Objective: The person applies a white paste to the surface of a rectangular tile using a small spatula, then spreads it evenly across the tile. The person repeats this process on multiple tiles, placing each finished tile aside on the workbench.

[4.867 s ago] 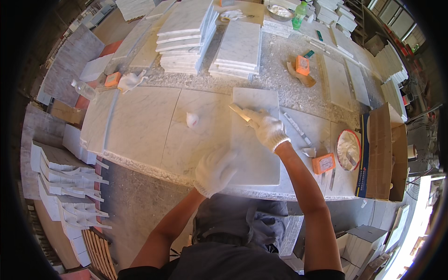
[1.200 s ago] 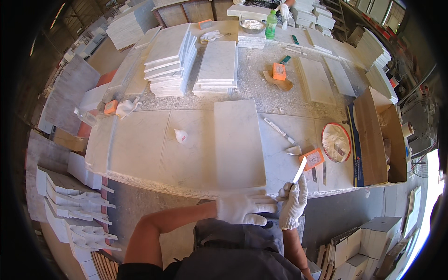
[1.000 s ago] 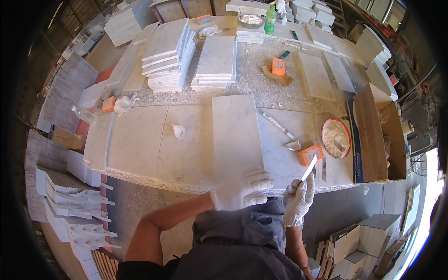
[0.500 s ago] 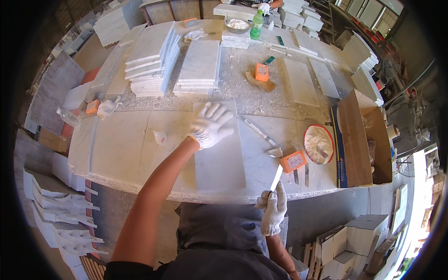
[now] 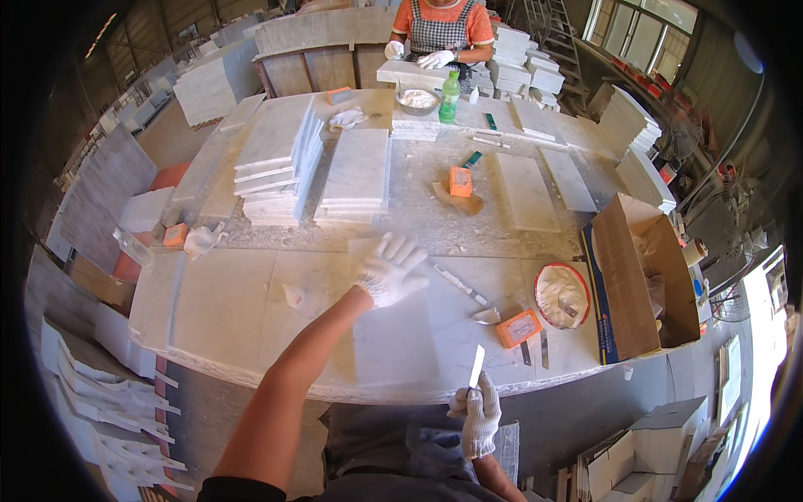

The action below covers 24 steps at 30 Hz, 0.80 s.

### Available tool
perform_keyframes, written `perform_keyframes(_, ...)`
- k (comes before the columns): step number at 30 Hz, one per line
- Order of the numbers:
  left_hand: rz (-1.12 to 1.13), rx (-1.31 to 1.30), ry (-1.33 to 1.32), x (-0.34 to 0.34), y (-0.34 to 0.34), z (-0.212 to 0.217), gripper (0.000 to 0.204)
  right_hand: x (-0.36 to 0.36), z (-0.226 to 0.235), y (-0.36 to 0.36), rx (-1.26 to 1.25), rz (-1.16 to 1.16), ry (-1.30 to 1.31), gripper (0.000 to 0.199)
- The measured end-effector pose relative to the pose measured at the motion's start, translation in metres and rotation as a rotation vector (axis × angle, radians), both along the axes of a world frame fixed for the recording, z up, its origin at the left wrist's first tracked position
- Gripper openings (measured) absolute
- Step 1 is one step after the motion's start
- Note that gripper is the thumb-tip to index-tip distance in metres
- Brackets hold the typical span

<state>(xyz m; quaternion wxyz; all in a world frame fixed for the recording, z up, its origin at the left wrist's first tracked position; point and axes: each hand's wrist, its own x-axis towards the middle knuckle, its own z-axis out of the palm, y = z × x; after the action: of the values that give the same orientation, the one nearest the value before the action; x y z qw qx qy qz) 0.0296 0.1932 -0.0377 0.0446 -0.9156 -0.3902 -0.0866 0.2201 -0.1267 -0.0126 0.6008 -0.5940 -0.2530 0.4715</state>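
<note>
Dusty bench (image 5: 422, 201), left hand (image 5: 391, 272) over slab (image 5: 395, 347) — ladder (image 5: 555, 42) beyond

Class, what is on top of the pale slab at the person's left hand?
The left hand, gloved and spread, is over the far part of the slab, hiding the patch beneath; whatever lies under the slab cannot be seen.

Bright daylight, white glare (image 5: 759, 368) lower right, bent edges; black rim (image 5: 12, 251) (fisheye)

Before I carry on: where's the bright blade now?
In the head view, the bright blade is right of centre, held in the right hand, below and left of the orange block.
</note>
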Motion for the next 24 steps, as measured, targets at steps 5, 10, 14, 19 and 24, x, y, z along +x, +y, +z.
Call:
perform_keyframes(5, -0.264, 0.035, -0.055, 0.008, -0.075, -0.001, 0.075, 0.002, 0.003, 0.004, 0.023, -0.023, 0.032, 0.048)
perform_keyframes(10, -0.544, -0.226, -0.042, 0.018, -0.185, 0.026, 0.073, 0.014, -0.001, -0.001, -0.004, -0.042, -0.046, 0.047)
perform_keyframes(14, -0.636, -1.025, -0.378, 0.008, -0.205, 0.05, 0.054, 0.034, -0.006, -0.014, 0.036, 0.007, -0.267, 0.047)
perform_keyframes(19, -0.255, -0.332, -0.537, -0.003, -0.166, 0.045, 0.047, 0.057, -0.002, -0.033, 0.017, 0.019, -0.136, 0.051)
perform_keyframes(24, -0.243, -0.052, -0.147, 0.018, -0.115, 0.023, 0.065, 0.038, 0.006, -0.025, -0.075, -0.029, -0.201, 0.047)
